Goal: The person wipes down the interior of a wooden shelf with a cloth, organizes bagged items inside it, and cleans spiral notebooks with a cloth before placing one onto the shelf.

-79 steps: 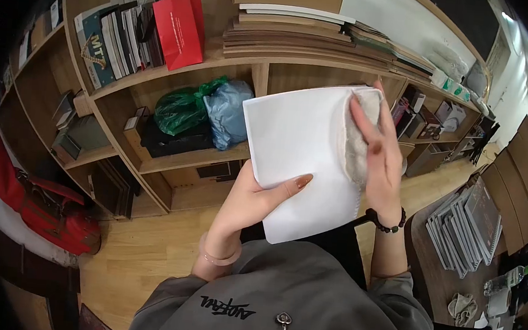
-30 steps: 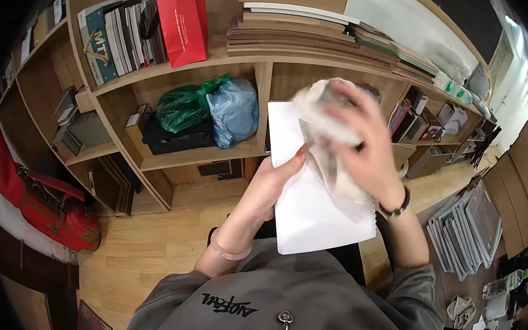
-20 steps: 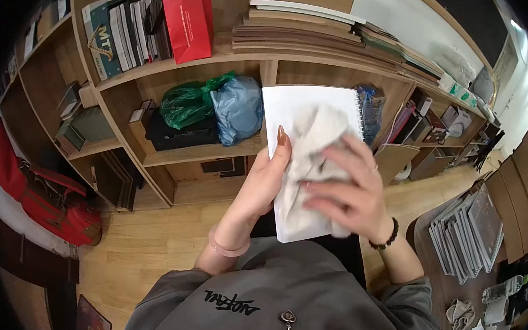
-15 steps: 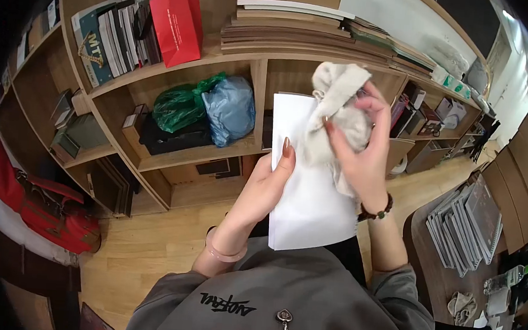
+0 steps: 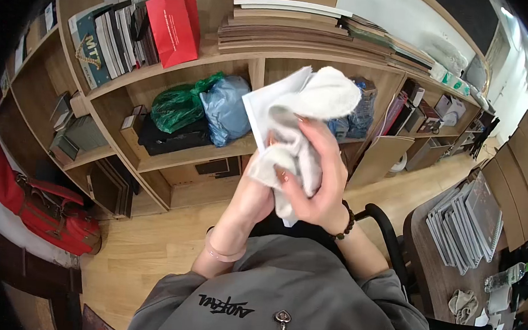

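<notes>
In front of my chest, my left hand [image 5: 251, 192] is closed on some white paper [image 5: 266, 103], now tilted and seen at a narrow angle. Whether it is one sheet or several I cannot tell. My right hand [image 5: 324, 182] grips a crumpled off-white cloth [image 5: 326, 95], its fingers curled round the folds. The cloth lies against the paper and covers much of it. Part of it also hides my left fingers, with one fingertip showing beside the folds.
Wooden shelves [image 5: 159, 81] ahead hold books, a red paper bag [image 5: 174, 27] and green [image 5: 179, 105] and blue plastic bags [image 5: 226, 109]. On the right, a desk [image 5: 446, 291] carries spiral notebooks [image 5: 467, 224], a bottle [image 5: 507, 277] and another cloth [image 5: 464, 306]. A black chair armrest [image 5: 388, 237] stands beside me.
The paper has turned from facing me to a steep tilt. My right hand has moved left and down with the cloth, bringing it over the paper and my left fingers.
</notes>
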`<state>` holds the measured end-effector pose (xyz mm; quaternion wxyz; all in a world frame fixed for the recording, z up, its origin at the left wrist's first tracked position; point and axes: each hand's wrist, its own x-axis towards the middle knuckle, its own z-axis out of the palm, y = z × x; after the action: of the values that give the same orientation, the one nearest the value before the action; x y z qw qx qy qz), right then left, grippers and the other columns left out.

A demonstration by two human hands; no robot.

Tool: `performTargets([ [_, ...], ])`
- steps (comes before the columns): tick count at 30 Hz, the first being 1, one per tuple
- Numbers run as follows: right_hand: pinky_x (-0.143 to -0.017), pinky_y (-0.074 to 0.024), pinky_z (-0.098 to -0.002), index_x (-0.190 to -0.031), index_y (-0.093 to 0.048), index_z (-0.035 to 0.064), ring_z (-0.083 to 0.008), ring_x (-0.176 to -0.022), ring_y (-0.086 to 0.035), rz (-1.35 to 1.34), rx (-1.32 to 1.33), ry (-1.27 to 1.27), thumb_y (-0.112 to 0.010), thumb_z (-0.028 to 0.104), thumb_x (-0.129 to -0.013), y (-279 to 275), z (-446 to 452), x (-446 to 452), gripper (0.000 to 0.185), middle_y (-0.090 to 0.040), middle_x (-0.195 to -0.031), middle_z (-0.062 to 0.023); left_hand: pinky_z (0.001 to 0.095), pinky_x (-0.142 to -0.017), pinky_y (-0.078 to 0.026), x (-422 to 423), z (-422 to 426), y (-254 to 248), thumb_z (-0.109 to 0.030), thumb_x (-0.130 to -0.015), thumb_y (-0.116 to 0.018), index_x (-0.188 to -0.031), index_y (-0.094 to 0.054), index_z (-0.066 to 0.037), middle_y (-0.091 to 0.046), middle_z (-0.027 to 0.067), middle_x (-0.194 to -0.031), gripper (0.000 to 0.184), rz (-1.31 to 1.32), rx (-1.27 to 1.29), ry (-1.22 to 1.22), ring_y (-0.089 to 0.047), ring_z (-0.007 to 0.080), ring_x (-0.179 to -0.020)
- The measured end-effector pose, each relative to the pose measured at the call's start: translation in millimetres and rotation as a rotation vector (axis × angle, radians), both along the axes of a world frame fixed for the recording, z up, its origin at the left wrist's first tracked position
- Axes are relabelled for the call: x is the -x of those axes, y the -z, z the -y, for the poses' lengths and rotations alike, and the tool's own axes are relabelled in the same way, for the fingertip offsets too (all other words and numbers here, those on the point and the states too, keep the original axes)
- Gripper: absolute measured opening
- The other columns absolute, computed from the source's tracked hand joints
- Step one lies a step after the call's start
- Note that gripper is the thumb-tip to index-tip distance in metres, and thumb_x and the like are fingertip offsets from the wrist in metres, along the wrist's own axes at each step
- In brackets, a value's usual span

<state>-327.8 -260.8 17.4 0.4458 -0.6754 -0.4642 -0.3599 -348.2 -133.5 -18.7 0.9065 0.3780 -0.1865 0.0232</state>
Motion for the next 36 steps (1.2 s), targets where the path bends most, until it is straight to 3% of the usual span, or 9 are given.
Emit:
performTargets([
  [11,-0.100,-0.0286,-0.0471,-0.106,-0.057,-0.0022,-0.0414,-0.117,-0.041,0.197,0.110,0.032,-0.056,0.015,-0.066,-20.7,3.5,-10.5,0.043,-0.052,-0.117,-0.0187,0.0344,-0.098,-0.035,7.9,-6.5,-13.8,-0.027,-0.093,-0.041,-0.134,-0.025,-0.002,-0.037,0.0093,-0.133,0.051,0.010,0.061,0.081,-0.040,0.0199,-0.119],
  [15,-0.100,-0.0283,-0.0482,-0.102,-0.060,-0.0013,-0.0432,-0.119,-0.038,0.275,0.210,0.091,-0.054,0.013,-0.066,-16.7,7.0,5.2,0.039,-0.053,-0.116,-0.0195,0.0370,-0.099,-0.035,2.7,-23.6,6.5,-0.032,-0.094,-0.036,-0.136,-0.021,-0.005,-0.034,0.0109,-0.134,0.052,0.397,0.281,0.220,-0.039,0.0244,-0.121],
  [18,-0.099,-0.0303,-0.0483,-0.098,-0.063,0.0063,-0.0384,-0.117,-0.042,0.264,-0.027,0.305,-0.057,0.016,-0.064,-27.4,18.5,-24.0,0.036,-0.053,-0.119,-0.0145,0.0345,-0.101,-0.030,7.8,-13.2,-19.5,-0.030,-0.094,-0.039,-0.135,-0.021,0.000,-0.033,0.0102,-0.136,0.054,0.071,0.048,-0.013,-0.037,0.0207,-0.121],
  [23,-0.097,-0.0337,-0.0475,-0.098,-0.063,0.0055,-0.0373,-0.116,-0.044,0.175,-0.131,0.242,-0.058,0.017,-0.063,-13.0,18.5,-5.1,0.036,-0.053,-0.119,-0.0155,0.0344,-0.101,-0.029,13.8,-22.0,-13.0,-0.028,-0.094,-0.038,-0.135,-0.022,0.000,-0.033,0.0104,-0.136,0.052,0.078,0.065,0.049,-0.037,0.0209,-0.121],
  [25,-0.096,-0.0347,-0.0428,-0.098,-0.061,-0.0047,-0.0393,-0.116,-0.043,0.296,0.424,-0.028,-0.053,0.013,-0.065,-1.0,11.8,31.7,0.038,-0.052,-0.115,-0.0231,0.0345,-0.100,-0.030,14.6,-34.2,-1.0,-0.027,-0.094,-0.037,-0.134,-0.023,0.000,-0.034,0.0105,-0.135,0.051,0.383,-0.384,-0.168,-0.037,0.0213,-0.121],
  [27,-0.096,-0.0355,-0.0424,-0.097,-0.061,-0.0049,-0.0387,-0.115,-0.044,0.325,0.328,0.073,-0.054,0.014,-0.065,-2.0,17.6,21.0,0.038,-0.053,-0.115,-0.0233,0.0345,-0.100,-0.031,13.8,-35.2,-4.0,-0.027,-0.094,-0.036,-0.134,-0.023,0.000,-0.034,0.0105,-0.135,0.050,0.542,-0.615,-0.282,-0.038,0.0215,-0.121],
  [30,-0.094,-0.0372,-0.0415,-0.095,-0.062,-0.0052,-0.0376,-0.113,-0.046,0.380,0.146,0.282,-0.055,0.017,-0.065,-13.8,24.5,-4.3,0.038,-0.053,-0.113,-0.0236,0.0345,-0.100,-0.032,8.5,-19.4,-13.2,-0.027,-0.095,-0.035,-0.134,-0.024,-0.001,-0.036,0.0106,-0.133,0.048,0.165,0.085,0.068,-0.039,0.0215,-0.120],
  [32,-0.093,-0.0383,-0.0409,-0.087,-0.064,-0.0034,-0.0343,-0.108,-0.050,-0.243,-0.453,0.202,-0.057,0.025,-0.065,-20.5,25.0,-15.3,0.037,-0.057,-0.106,-0.0200,0.0345,-0.099,-0.032,10.8,-17.4,-15.9,-0.028,-0.095,-0.034,-0.134,-0.024,-0.001,-0.037,0.0108,-0.132,0.049,0.157,0.123,0.089,-0.039,0.0216,-0.120],
  [36,-0.090,-0.0400,-0.0388,-0.088,-0.062,-0.0049,-0.0340,-0.098,-0.054,0.327,0.224,0.248,-0.055,0.021,-0.068,8.2,28.3,24.3,0.033,-0.058,-0.099,-0.0187,0.0344,-0.099,-0.034,14.1,-14.0,-10.4,-0.029,-0.095,-0.033,-0.135,-0.022,-0.002,-0.036,0.0113,-0.132,0.049,0.184,0.252,0.193,-0.039,0.0218,-0.120],
])
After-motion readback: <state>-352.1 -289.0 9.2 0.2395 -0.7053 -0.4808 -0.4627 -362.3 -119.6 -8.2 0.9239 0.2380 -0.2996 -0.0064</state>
